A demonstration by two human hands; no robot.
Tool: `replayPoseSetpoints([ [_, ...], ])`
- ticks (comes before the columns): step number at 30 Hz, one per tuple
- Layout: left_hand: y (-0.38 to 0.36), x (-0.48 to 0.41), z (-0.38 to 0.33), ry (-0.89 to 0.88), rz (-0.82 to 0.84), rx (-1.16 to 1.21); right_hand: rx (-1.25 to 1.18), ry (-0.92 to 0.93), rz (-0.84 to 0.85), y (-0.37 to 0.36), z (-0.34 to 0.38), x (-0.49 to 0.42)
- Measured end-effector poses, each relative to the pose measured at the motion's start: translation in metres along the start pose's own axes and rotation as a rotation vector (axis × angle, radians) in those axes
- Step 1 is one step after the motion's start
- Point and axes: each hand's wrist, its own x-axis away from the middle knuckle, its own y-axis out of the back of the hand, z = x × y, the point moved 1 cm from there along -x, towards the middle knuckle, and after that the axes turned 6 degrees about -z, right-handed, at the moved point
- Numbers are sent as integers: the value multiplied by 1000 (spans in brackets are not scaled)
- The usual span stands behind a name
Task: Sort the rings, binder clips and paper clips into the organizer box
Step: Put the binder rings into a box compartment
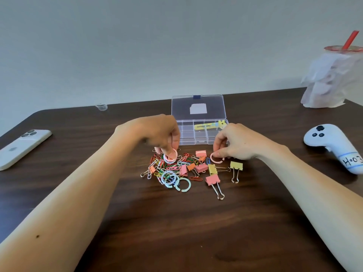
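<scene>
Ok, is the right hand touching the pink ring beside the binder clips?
Touching. The head view shows the right hand pinching the pink ring at its top edge between thumb and forefinger, no gap visible.

A plain, pale grey wall (137,46) fills the upper half of the view, evenly and softly lit. Against it stands 1 dark brown wood-grain table (186,232) with a rounded far-left corner and a faint sheen on its top. A white phone (21,147) lies face down at the left, a small clear cup (101,107) near the wall, a white controller (334,146) and a bagged drink (332,81) at the right.
</scene>
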Motion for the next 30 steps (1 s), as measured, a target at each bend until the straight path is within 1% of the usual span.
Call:
replayPoseSetpoints([
  [3, 2, 3, -1, -29, -15, 31, -50, -11, -6, 1, -1, 0],
  [6, 6, 6, -3, -65, -60, 39, -168, -42, -26, 2, -3, 0],
  [9, 8, 10, -3, -74, -83, 155, -299, -53, -53, 4, -2, 2],
  [15, 7, 22, -1, -59, -106, 316, -275, -29, -135, 5, 6, 4],
  [19, 5, 33, 3, -31, -123, 427, -353, -31, -192, 9, 12, 6],
  [22, 1, 46, 3, -32, -106, 448, -445, -4, -153, 11, 24, 11],
  [25, -8, 57, 5, -35, -72, 419, -488, 33, -60, 6, 44, 19],
  [27, -15, 62, 6, -38, -64, 389, -467, 39, 20, -1, 58, 24],
  [30, -25, 68, 7, -22, -68, 356, -351, 43, 127, -15, 72, 30],
])
